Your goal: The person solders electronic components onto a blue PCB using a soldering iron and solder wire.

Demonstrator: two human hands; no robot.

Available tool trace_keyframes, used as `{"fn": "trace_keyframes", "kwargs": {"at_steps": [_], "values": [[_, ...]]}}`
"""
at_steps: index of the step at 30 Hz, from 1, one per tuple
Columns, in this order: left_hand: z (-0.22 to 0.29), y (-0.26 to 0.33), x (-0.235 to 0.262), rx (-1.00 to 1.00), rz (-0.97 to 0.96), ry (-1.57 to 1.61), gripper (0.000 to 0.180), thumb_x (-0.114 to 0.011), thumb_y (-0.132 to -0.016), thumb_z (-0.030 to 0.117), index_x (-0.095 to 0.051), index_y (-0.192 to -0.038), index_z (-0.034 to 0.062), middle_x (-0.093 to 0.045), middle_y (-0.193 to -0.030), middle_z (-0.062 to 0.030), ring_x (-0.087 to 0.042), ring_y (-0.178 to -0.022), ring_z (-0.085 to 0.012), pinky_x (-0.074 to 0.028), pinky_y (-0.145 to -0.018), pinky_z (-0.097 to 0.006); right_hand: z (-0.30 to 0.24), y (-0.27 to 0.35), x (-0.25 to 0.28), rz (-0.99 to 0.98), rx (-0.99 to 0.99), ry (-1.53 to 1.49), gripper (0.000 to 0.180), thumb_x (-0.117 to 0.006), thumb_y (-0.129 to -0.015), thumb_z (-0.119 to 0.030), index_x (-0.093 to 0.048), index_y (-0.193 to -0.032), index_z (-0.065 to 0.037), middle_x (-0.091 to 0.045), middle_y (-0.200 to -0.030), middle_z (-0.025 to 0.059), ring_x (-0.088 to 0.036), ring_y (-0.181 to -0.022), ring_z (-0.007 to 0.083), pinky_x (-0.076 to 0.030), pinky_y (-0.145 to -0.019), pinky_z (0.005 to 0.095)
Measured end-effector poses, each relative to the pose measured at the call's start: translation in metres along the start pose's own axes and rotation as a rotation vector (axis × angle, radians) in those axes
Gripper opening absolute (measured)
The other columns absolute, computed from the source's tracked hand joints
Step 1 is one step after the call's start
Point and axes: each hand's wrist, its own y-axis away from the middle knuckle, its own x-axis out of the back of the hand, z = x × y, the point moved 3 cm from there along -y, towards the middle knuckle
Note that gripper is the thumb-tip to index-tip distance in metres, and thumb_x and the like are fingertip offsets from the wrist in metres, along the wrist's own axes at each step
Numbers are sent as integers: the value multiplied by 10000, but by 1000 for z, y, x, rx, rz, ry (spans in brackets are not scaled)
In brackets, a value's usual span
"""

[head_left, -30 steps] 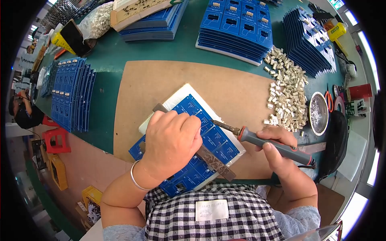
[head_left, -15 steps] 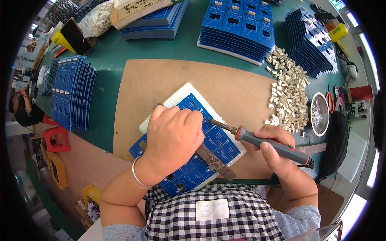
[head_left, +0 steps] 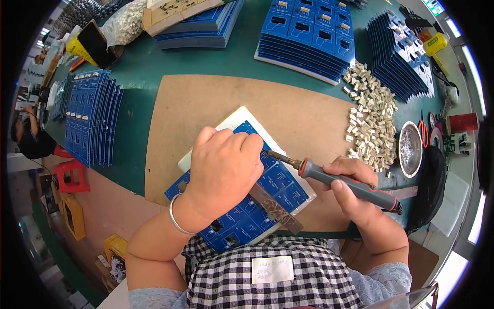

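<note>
My right hand (head_left: 351,181) is wrapped around a grey soldering iron (head_left: 342,186) with red trim. Its metal tip points left, close to the fingers of my left hand (head_left: 222,172). That hand is curled above a blue circuit board panel (head_left: 278,178); whatever its fingers pinch is hidden behind the knuckles. A flat, worn metal bar (head_left: 276,208) lies slantwise across the panel and passes beneath my left hand. Under the panel is a white pad (head_left: 237,114), set at an angle on a brown board (head_left: 303,116).
Small white connectors (head_left: 371,121) are heaped at the right, beside a metal bowl (head_left: 409,149). Stacks of blue panels stand at the back (head_left: 303,51), back right (head_left: 399,56) and left (head_left: 92,118). A co-worker (head_left: 32,131) sits at the far left.
My left hand has shifted slightly away from me, covering the bar's far end. The iron's tip has moved a little left and away. The co-worker's arm has moved.
</note>
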Motion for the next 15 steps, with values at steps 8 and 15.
{"fn": "trace_keyframes", "kwargs": {"at_steps": [8, 15], "values": [[1, 11, 19, -50, 78, -16, 139, -718, -704, 83, -635, -810, 120, -555, -626, 16, -493, -602, -176, -324, -689, -336, -7, 2, 7, -19, 65, 52, 217, -645, -774, -123, -659, -950, 5, -673, -743, 126, -628, -629, 205, -483, -583, 315], [6, 23, 13, 48, 64, 71, 167, -683, -730, 75, -530, -767, 127, -488, -609, 15, -485, -637, -179, -307, -725, -350, -8, 15, 11, 68, 66, -25, 214, -636, -772, -126, -655, -931, 17, -652, -699, 114, -572, -597, 191, -443, -562, 310]]}}
